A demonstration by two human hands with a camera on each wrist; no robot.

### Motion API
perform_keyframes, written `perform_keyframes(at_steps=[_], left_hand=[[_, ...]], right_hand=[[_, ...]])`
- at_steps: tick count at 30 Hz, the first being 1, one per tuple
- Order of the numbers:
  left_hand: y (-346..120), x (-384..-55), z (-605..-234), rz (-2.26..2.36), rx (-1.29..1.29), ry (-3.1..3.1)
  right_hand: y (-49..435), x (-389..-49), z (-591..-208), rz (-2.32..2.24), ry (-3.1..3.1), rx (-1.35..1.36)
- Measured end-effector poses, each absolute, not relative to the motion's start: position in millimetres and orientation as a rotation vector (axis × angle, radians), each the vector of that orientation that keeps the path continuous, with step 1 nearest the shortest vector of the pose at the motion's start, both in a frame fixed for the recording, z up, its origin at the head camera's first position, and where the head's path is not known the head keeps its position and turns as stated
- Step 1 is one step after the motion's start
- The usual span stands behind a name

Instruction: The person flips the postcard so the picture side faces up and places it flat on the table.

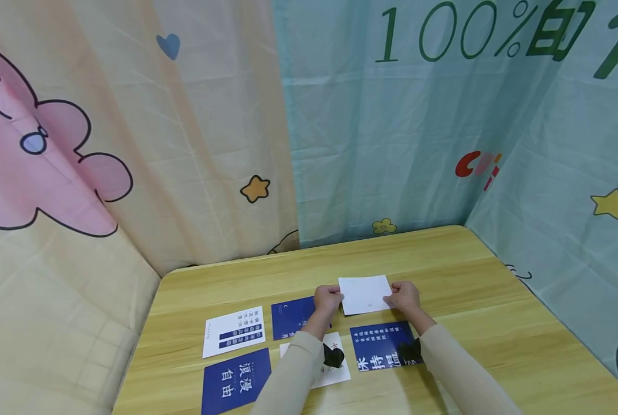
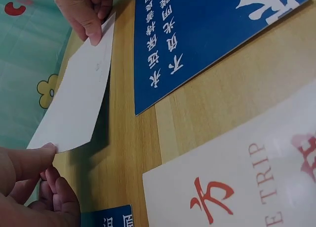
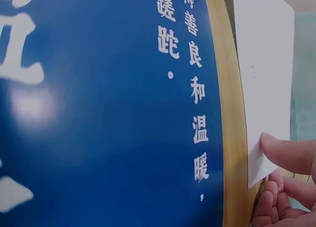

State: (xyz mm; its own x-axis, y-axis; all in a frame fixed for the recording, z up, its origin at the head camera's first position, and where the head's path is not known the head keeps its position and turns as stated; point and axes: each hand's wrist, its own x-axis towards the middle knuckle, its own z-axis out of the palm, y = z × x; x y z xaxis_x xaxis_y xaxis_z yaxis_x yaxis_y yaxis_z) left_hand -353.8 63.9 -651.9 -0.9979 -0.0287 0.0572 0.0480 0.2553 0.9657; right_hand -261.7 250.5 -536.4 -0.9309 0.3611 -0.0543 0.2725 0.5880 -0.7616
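A white card (image 1: 364,293) is held by its two short sides, tilted just above the far part of the table. My left hand (image 1: 328,300) pinches its left edge, thumb on top, as the left wrist view also shows. At the opposite edge my right hand (image 1: 405,298) pinches it between thumb and fingers (image 3: 269,200). The upper face is nearly blank, with a small faint mark. Directly nearer to me lies a blue card (image 1: 378,340) with white characters. Under my left forearm, a white card with red characters (image 2: 237,187) is partly hidden.
On the wooden table (image 1: 469,288) also lie a blue card (image 1: 290,316) partly behind the left hand, a white card with blue bars (image 1: 234,330), and a blue card (image 1: 233,377) at front left. Printed curtains (image 1: 381,144) hang around the table's far and side edges.
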Motion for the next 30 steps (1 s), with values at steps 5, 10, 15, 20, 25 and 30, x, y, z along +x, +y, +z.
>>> perform_keyframes(at_steps=[5,10,15,20,25,30], left_hand=[[55,-304,-571,-1.781,0.010,-2.570],[50,-276,-531,-1.462,-0.142,-2.625],[49,-276,-529,-1.188,-0.252,-2.626],[48,-276,-529,-1.212,-0.239,-2.663],[47,-274,-527,-1.359,-0.178,-2.662],[46,-271,-521,-1.524,-0.123,-2.638]], right_hand=[[253,-262,-539,1.295,-2.683,-0.528],[255,-261,-537,1.270,-2.712,-0.493],[255,-260,-533,1.222,-2.759,-0.458],[255,-261,-530,1.228,-2.773,-0.463],[254,-260,-530,1.251,-2.760,-0.464],[253,-259,-530,1.268,-2.730,-0.435]])
